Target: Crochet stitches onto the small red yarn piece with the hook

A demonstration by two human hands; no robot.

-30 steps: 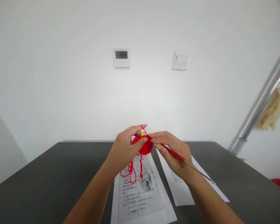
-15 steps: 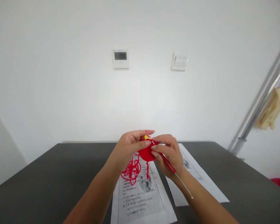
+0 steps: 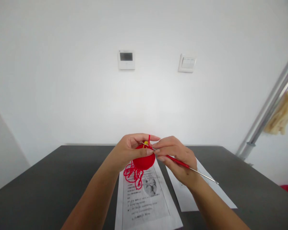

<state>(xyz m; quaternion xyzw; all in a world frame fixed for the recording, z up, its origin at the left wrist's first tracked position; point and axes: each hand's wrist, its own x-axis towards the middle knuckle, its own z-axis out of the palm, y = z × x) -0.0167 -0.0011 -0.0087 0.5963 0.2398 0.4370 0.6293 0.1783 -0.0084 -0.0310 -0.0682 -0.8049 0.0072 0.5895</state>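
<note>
Between thumb and fingers my left hand [image 3: 128, 150] pinches a round red crochet piece [image 3: 144, 162], with a strand of red yarn [image 3: 149, 140] running over its index finger. A yellow stitch marker [image 3: 146, 144] sits at the top edge of the piece. My right hand [image 3: 177, 155] grips a crochet hook [image 3: 177, 161] by its red handle. One metal end of the hook reaches through the top of the piece toward my left fingers; the other sticks out past my right wrist. A loose tangle of red yarn [image 3: 133, 174] hangs below my left hand.
Below my hands, a printed sheet [image 3: 146, 204] with a picture lies on the dark table [image 3: 50, 185]. A second sheet [image 3: 216, 195] is partly under my right forearm. Behind stands a white wall with a control panel [image 3: 126, 60] and a light switch [image 3: 187, 63].
The hook has swung from a steep slant to a flatter one, and its tip now points left across the top of the piece. The red piece has turned and shifted slightly left.
</note>
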